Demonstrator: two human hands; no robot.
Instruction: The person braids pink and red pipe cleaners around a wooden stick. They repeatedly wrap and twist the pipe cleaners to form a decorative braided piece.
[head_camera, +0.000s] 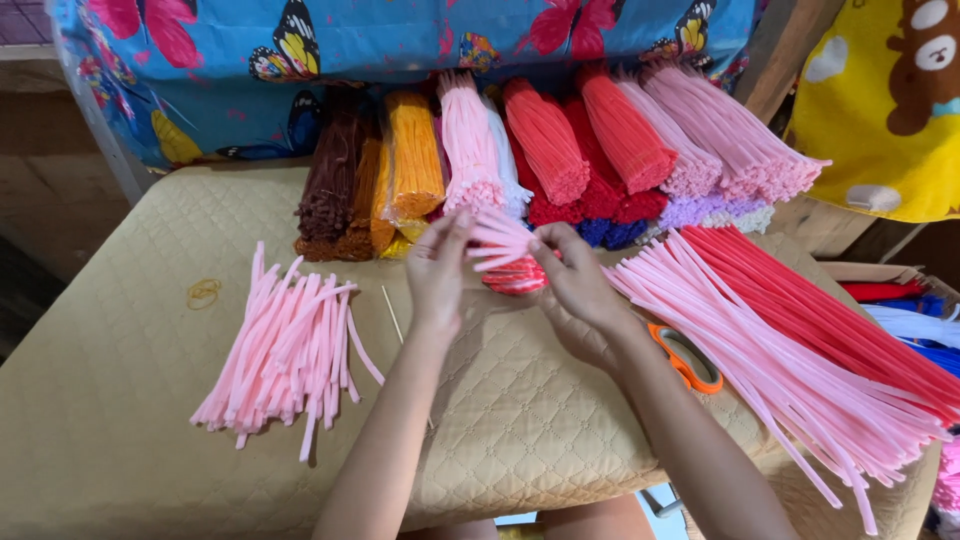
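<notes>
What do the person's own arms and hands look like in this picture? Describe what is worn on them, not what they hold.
Both forearms are bare with no sleeves in view. The left hand and right hand wear no gloves. No rings, bracelets or watch can be seen on the fingers or wrists, and no markings show on the arms.

I see no labels, signs or screens here. The only package I can make out is a brown cardboard box (880, 272) at the right edge, open, with coloured strands inside.
</notes>
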